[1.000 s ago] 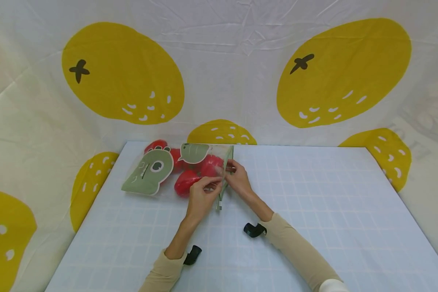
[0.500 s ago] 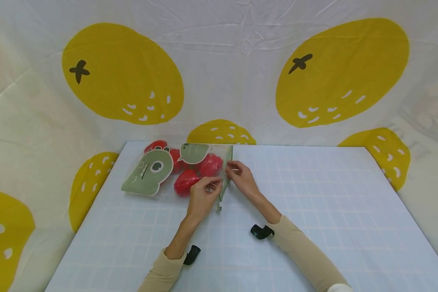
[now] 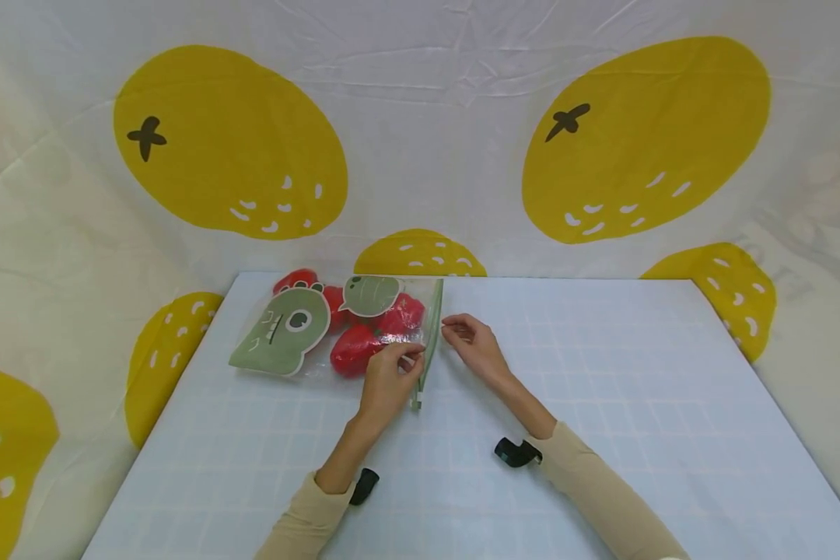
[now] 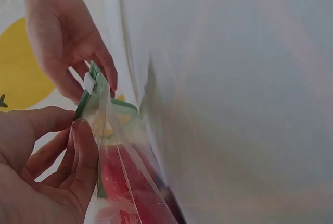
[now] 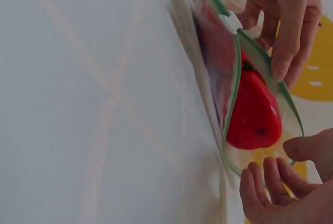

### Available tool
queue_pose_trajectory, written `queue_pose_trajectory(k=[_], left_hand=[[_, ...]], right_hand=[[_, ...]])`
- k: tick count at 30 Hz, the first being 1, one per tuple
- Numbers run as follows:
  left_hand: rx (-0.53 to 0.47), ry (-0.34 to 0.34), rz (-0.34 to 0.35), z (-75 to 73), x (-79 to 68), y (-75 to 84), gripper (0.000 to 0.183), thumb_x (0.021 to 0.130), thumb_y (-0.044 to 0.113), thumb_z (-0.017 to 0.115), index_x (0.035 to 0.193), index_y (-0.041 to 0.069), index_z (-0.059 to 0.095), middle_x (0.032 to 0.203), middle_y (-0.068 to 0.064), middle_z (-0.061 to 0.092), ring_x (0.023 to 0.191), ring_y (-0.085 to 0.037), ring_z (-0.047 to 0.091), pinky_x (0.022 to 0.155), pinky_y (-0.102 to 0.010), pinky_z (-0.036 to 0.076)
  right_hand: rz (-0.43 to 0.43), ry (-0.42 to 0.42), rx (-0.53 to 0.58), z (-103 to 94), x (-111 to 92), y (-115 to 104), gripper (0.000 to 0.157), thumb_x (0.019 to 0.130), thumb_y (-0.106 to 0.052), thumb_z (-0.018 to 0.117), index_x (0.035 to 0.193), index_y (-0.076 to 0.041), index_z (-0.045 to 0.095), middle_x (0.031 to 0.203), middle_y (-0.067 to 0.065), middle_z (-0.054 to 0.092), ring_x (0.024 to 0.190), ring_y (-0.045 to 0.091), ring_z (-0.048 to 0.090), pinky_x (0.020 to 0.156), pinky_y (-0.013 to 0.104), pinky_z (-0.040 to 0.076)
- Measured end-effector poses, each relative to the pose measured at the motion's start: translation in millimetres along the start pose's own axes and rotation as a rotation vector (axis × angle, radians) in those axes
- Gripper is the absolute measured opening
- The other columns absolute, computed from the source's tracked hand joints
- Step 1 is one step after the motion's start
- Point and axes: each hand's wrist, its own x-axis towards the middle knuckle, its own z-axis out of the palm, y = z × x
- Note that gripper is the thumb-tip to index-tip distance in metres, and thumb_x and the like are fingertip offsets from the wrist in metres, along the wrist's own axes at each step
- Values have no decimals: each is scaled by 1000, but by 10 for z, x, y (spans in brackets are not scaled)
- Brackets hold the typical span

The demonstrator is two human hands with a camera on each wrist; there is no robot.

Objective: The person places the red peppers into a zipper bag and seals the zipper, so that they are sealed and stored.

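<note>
A clear zip bag (image 3: 315,375) with green cartoon prints and a green zip edge lies toward the back left of the table. Several red objects fill it; the right wrist view shows one as a red bell pepper (image 5: 255,112) behind the parted mouth. A white slider (image 5: 230,22) sits at the near end of the zip. My left hand (image 3: 386,385) pinches the bag's edge near that end between thumb and fingers. To the right of the mouth, my right hand (image 3: 479,351) hovers with loosely bent fingers, holding nothing and apart from the bag in the head view.
The pale blue gridded table (image 3: 602,389) extends to the right and front of the bag. Behind it hangs a white cloth (image 3: 434,155) printed with large yellow fruits. Black wrist cameras (image 3: 516,453) sit at both cuffs.
My right hand has let go of the bag's mouth edge and drawn back to the right. My left hand keeps its pinch in nearly the same place.
</note>
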Motion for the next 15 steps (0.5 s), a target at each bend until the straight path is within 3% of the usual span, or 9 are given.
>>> queue_pose_trajectory(k=[9,15], left_hand=[[44,-67,-44,-30,-89,4,25,91,12,79,115,4,76,95,-6,74,69,-13,58,63,-21,53],[67,-80,-59,-62,-185,-6,17,94,16,77,108,6,77,89,-3,74,67,-11,57,60,-20,52]], right_hand=[[-31,-30,-85,-13,-158,-3,25,101,-15,67,121,-1,67,111,13,72,107,27,68,97,42,56],[-74,-38,-142,-16,-271,-5,20,99,-12,68,116,-2,68,105,9,72,100,23,68,93,39,58]])
